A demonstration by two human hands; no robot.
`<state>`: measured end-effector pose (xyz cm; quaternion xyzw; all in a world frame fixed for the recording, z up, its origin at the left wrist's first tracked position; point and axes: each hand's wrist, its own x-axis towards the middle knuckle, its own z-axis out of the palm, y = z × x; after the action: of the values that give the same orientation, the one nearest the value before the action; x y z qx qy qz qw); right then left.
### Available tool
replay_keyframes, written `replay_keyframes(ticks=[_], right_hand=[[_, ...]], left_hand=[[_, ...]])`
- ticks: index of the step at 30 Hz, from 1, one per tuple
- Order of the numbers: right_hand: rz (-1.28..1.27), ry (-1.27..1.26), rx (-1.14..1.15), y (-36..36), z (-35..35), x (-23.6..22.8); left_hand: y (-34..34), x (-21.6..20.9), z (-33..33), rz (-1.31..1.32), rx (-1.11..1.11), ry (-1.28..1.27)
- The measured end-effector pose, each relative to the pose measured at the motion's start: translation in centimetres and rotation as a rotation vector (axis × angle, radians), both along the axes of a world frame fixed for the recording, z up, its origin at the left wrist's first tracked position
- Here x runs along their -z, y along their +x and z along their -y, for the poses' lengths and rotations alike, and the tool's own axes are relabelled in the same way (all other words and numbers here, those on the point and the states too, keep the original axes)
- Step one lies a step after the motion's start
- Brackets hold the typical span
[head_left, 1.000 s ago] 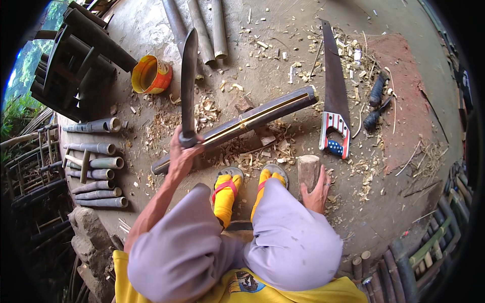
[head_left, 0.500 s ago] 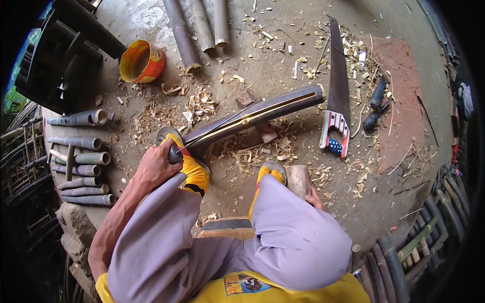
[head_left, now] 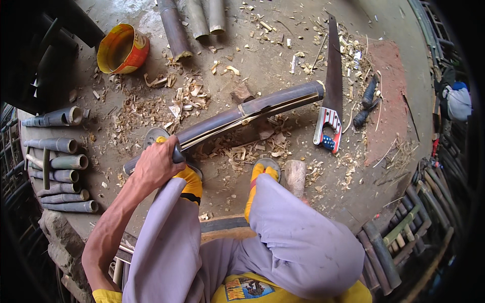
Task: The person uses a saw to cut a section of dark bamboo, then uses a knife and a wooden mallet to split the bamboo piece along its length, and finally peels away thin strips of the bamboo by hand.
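Observation:
My left hand [head_left: 159, 160] is closed around the dark handle [head_left: 178, 153] of a tool with a thin blade, at the near side of a slotted bamboo pole [head_left: 212, 125]. Its blade is hard to make out against the pole. The pole lies slanting across the floor, with a long split opening along its side, and its left end runs under my left hand and foot. Beside my right foot a short wooden block [head_left: 295, 177] is tilted up. Only a sliver of my right hand [head_left: 305, 201] shows at the block's lower end; my knee hides the rest.
A handsaw [head_left: 331, 96] lies right of the pole, near dark-handled tools [head_left: 368, 103]. Shavings cover much of the floor. Far left stands a yellow-red bucket [head_left: 134, 60], with cut bamboo lengths [head_left: 65, 161] nearer and bamboo poles [head_left: 174, 30] at the back.
The view has shifted. My left hand has turned over the handle, and the thin blade no longer stands out. My right fingers have slipped mostly behind my knee, the block now more upright.

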<state>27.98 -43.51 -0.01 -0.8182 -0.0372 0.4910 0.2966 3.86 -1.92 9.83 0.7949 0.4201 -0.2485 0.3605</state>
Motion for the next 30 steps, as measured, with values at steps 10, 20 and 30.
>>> replay_keyframes(ticks=[10,20,30], right_hand=[[-0.111,0.017,0.203,-0.9,0.0,-0.7],[0.024,0.103,0.076,-1.0,-6.6,-4.9],[0.304,0.499,-0.251,2.2,-17.0,-6.8]], left_hand=[[0.3,0.1,0.0,0.000,0.031,0.016],[0.3,0.7,-0.2,-0.006,0.056,0.031],[-0.5,1.4,-0.8,0.004,0.056,-0.046]])
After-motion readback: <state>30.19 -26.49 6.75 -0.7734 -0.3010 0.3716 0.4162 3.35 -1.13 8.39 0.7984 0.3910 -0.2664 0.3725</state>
